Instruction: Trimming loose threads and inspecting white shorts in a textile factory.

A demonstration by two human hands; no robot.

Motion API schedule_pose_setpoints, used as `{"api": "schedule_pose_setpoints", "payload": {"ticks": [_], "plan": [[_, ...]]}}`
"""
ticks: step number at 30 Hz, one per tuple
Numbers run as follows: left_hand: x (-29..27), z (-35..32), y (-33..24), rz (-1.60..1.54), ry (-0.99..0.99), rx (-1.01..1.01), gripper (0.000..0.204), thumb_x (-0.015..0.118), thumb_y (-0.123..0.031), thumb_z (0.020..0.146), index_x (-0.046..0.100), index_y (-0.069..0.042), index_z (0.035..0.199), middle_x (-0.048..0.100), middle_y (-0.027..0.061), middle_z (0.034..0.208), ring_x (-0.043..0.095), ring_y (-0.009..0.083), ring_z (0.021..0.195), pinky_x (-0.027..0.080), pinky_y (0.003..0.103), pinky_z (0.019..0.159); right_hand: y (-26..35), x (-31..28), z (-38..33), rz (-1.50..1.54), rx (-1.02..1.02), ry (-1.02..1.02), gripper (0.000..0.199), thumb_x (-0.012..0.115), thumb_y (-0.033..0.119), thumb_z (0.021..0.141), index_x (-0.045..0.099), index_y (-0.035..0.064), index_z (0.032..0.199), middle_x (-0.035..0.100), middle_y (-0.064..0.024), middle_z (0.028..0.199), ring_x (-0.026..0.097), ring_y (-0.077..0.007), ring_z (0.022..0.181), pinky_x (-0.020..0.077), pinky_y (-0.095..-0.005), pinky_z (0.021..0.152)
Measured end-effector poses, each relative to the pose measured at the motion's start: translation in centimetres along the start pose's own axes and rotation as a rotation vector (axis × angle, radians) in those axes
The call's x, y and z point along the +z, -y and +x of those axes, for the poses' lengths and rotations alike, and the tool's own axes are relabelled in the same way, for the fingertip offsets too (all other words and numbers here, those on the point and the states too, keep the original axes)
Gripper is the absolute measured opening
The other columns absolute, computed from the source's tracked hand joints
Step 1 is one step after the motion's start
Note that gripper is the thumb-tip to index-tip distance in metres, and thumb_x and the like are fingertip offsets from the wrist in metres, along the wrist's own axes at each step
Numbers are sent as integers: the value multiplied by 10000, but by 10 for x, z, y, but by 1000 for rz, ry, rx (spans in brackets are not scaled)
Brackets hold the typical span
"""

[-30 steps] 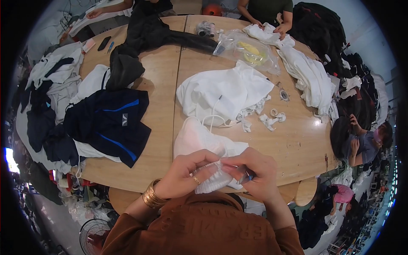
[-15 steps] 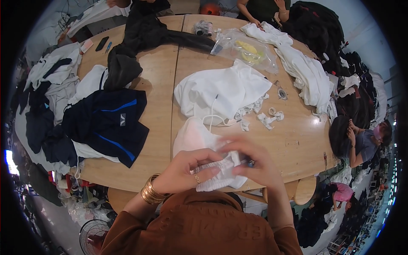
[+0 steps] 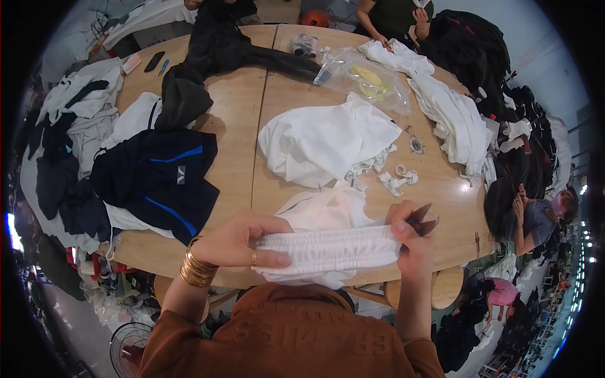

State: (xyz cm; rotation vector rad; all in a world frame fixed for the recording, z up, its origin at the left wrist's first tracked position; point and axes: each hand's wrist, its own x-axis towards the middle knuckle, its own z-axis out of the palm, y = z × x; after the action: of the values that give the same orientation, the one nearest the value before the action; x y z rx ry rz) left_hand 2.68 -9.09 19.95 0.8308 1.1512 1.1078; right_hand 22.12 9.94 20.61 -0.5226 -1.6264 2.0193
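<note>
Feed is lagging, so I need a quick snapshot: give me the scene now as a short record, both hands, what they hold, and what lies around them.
left hand: grips the left end of the white waistband
right hand: grips the right end, also holds small snips
waistband: stretched flat between the hands
table: round, wooden
beyond hands: white garment pile, white scraps
left side: navy garment
far side: clear plastic bag

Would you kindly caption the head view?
Left hand and right hand stretch a white elastic waistband above a round wooden table.
</note>
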Motion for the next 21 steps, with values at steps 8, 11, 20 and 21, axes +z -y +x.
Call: {"api": "schedule_pose_setpoints", "payload": {"ticks": [8, 11, 20, 21], "plan": [[-1, 2, -5, 33, 2, 0, 261, 670, -94, 741, 585, 28, 956, 597, 24, 864, 526, 67, 804, 421, 213, 715, -4, -2, -4, 70, 35, -25, 115, 587, 60, 734, 519, -10, 673, 474, -17, 635, 390, -75, 591, 280, -211, 540], [-2, 3, -4, 22, 8, -3, 268, 674, -101, 736, 586, 28, 955, 597, 26, 859, 528, 68, 795, 421, 211, 708, -3, -1, -4, 81, 38, -39, 112, 588, 61, 733, 523, -10, 675, 475, -17, 639, 393, -75, 596, 283, -211, 543], [-3, 9, 1, -4, 58, 2, 263, 661, -116, 749, 584, 25, 957, 594, 33, 882, 524, 76, 810, 417, 219, 724, -7, 1, -3, 107, 116, -68, 128, 609, 99, 740, 534, 20, 672, 466, 25, 614, 385, -50, 575, 273, -203, 528], [-1, 12, 1, -18, 69, -24, 267, 658, -121, 753, 580, 25, 963, 593, 34, 884, 524, 78, 814, 416, 223, 730, -6, 1, -3, 112, 115, -67, 128, 609, 99, 740, 534, 20, 672, 466, 25, 614, 385, -50, 575, 273, -203, 528]]}}
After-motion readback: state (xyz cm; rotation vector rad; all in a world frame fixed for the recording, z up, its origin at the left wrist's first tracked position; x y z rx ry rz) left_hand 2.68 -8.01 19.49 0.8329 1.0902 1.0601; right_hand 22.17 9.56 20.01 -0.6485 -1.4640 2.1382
